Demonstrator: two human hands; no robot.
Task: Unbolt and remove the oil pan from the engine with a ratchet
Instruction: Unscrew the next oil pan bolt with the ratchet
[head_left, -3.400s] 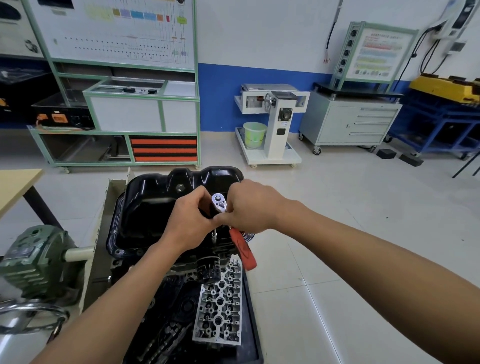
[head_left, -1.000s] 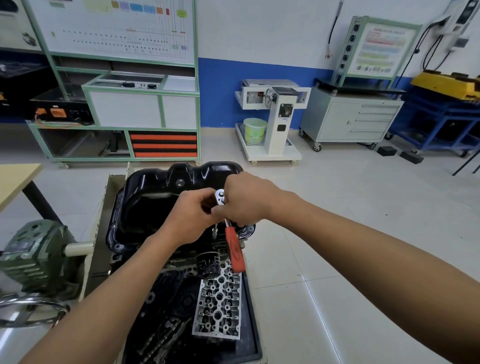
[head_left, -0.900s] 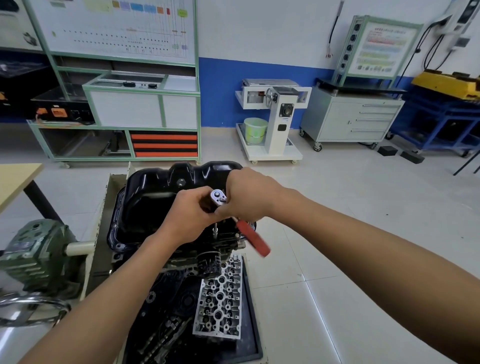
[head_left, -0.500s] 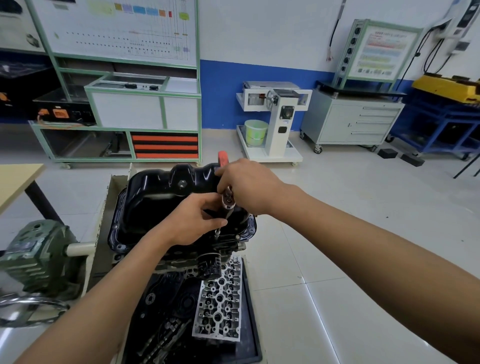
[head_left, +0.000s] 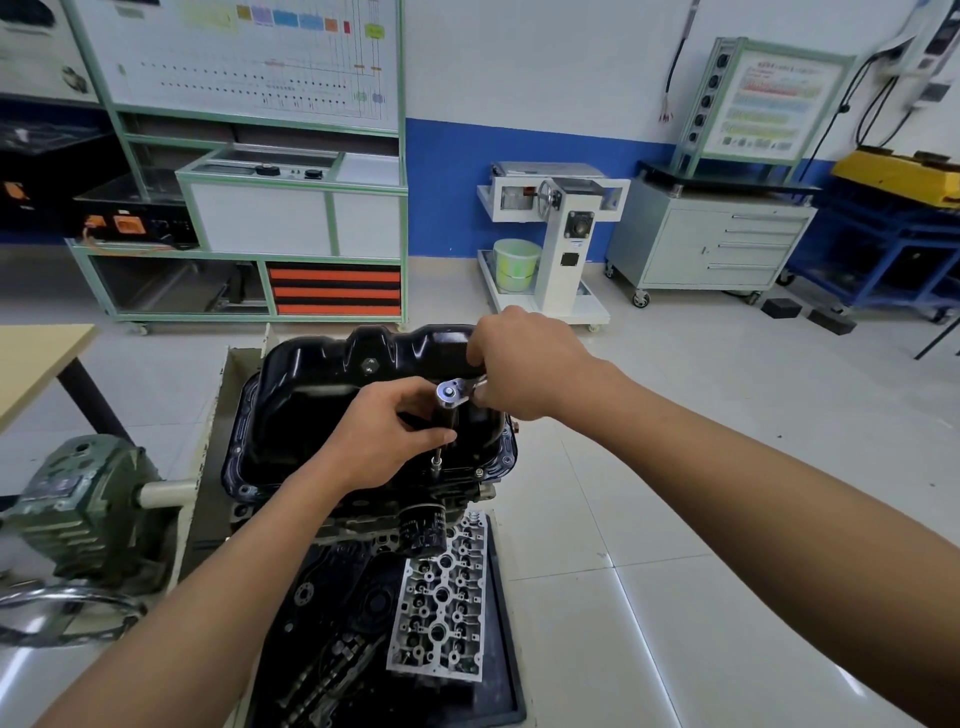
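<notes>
A glossy black oil pan (head_left: 322, 395) sits upside down on top of the engine (head_left: 363, 514), its flange ringed with bolts. The ratchet (head_left: 451, 391) stands over the pan's near right flange, its silver head up and its socket extension reaching down to a bolt (head_left: 435, 470). My left hand (head_left: 387, 434) grips the dark extension just under the head. My right hand (head_left: 519, 366) is curled round the ratchet handle, which is hidden inside the fist.
A black oil filter (head_left: 423, 530) sticks out below the pan. A silver cylinder head (head_left: 441, 597) lies on the black tray (head_left: 506, 675) beneath. A green gearbox (head_left: 78, 512) stands at the left, a wooden table (head_left: 36, 358) beyond it. Cabinets and carts line the far wall.
My right hand has swung the ratchet handle round from the near right to the far side of the pan. The red grip is now hidden. My left hand stays on the extension.
</notes>
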